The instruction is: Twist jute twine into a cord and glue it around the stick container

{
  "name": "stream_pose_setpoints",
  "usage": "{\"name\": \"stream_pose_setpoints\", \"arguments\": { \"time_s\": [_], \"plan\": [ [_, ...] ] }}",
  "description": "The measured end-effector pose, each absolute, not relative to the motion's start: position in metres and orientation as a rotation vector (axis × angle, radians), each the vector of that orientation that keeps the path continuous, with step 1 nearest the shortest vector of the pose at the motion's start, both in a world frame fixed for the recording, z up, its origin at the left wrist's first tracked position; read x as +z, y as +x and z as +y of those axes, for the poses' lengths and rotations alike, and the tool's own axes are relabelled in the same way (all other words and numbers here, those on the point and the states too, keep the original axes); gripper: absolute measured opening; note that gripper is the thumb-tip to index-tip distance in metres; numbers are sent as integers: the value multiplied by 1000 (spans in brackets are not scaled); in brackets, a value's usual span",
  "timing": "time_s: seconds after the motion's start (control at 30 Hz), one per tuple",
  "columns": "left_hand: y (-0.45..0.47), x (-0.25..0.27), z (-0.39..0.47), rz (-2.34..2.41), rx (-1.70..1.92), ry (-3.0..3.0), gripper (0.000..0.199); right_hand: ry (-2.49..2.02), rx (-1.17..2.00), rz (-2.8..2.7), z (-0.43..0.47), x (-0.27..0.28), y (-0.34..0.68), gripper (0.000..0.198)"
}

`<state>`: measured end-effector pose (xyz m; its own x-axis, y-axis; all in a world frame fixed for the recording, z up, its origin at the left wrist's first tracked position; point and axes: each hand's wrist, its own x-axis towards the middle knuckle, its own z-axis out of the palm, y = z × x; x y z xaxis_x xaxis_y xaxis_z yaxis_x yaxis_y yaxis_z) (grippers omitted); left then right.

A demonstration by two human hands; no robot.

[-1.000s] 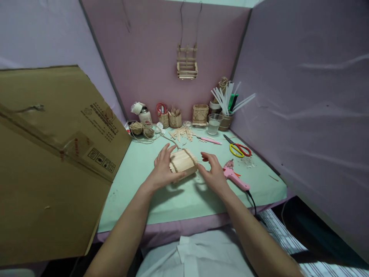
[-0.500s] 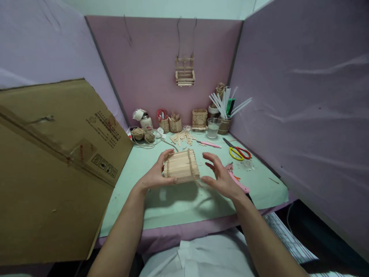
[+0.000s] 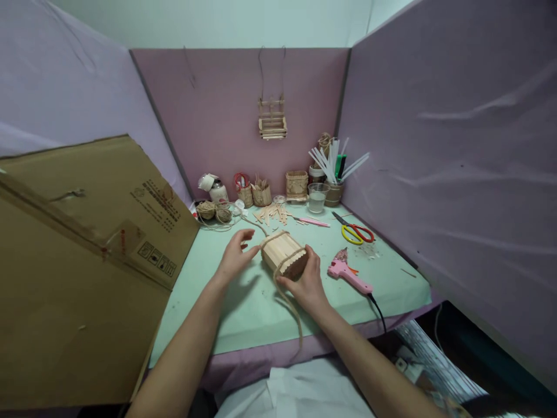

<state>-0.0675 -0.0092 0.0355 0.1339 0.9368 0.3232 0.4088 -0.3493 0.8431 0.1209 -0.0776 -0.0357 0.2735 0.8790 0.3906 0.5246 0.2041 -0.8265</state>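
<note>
A small box of pale popsicle sticks [image 3: 282,251], with twine around both ends, is tilted above the table. My right hand [image 3: 308,280] grips its near right end, thumb below and fingers on the far side. Close to the box's left end, my left hand [image 3: 236,256] has its fingers apart; its thumb tip is at the box's corner, and I cannot tell whether it touches. From the box's near end a loose length of twine [image 3: 292,307] hangs toward the table's front edge. To the right lies a pink hot glue gun [image 3: 350,273].
Scissors [image 3: 357,232], a pink craft knife [image 3: 312,222] and loose sticks [image 3: 274,213] lie farther back. Twine balls [image 3: 214,211], a cup of water [image 3: 317,198] and glue sticks in a pot [image 3: 334,193] line the rear. A large cardboard box [image 3: 87,290] stands at left.
The box has been turned so its end faces me. My right hand has come in and taken hold of it; my left hand has let go and moved slightly left.
</note>
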Motion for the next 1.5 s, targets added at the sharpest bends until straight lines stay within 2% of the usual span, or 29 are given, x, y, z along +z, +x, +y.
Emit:
{"name": "stream_pose_setpoints", "arguments": {
  "time_s": [0.07, 0.27, 0.43, 0.7, 0.9, 1.07, 1.3, 1.5],
  "plan": [
    [-55, 25, -25, 1392, 1162, 1766, 28, -1502, 364, -1411, -78, -39, 118, 108],
    [-26, 3, -59, 1286, 946, 1627, 40, -1490, 334, -1469, -78, -41, 125, 107],
    [-27, 4, -53, 1123, 923, 1280, 37, -1455, 384, -1554, -79, -39, 136, 103],
    [-31, 4, -48, 1007, 861, 963, 36, -1370, 696, -1566, -79, -26, 165, 79],
    [-31, 2, -45, 1010, 850, 923, 34, -1291, 1029, -1388, -71, 0, 176, 39],
    [-30, 7, -50, 1061, 850, 975, 32, -1407, 1131, -1186, -54, 10, 175, 28],
    [-28, 5, -50, 1080, 842, 1029, 34, -1557, 982, -1321, -43, 12, 171, 28],
    [-27, 2, -49, 1070, 855, 1038, 35, -1564, 987, -1296, -44, 14, 166, 28]
  ]
}}
